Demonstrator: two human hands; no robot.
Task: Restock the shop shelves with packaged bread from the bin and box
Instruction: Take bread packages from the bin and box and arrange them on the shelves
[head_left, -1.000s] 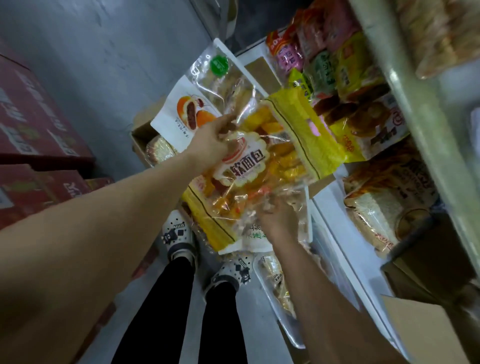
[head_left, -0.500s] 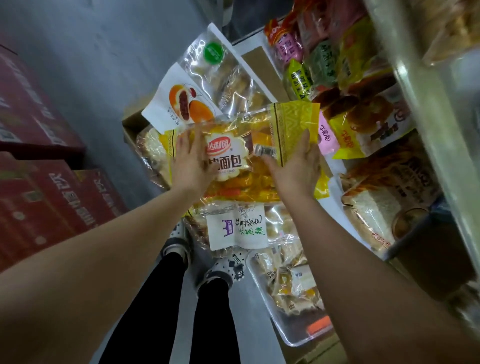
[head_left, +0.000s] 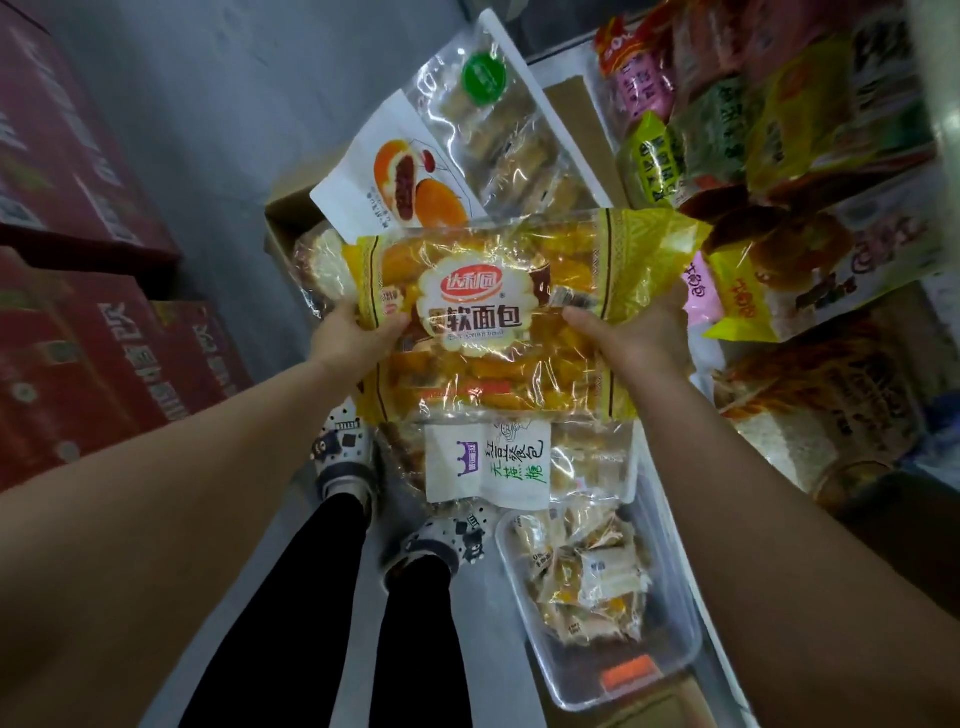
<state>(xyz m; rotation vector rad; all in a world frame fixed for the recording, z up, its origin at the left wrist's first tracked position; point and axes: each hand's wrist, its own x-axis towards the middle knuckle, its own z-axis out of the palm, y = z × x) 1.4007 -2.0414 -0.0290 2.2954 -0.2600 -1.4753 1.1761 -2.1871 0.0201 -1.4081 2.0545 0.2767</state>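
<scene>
Yellow bread bag (head_left: 483, 322) is held mid-air, above the bin (head_left: 511, 571) and just beside the shelf (head_left: 558, 62). Left hand (head_left: 353, 340) fingers curl round its left edge; right hand (head_left: 639, 332) fingers pinch the right side. White-label bag (head_left: 485, 462) sits just beneath, can't tell if gripped. Risks: slick film slips and the lower bag drops; the shelf looks packed, so pushing in may shove neighbours off.

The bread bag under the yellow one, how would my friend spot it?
Find the clear plastic bin on the floor. Just above it in the picture, below the big yellow bread bag, shows a clear bread bag. Only it has a white label with a purple crown and green writing.
</scene>
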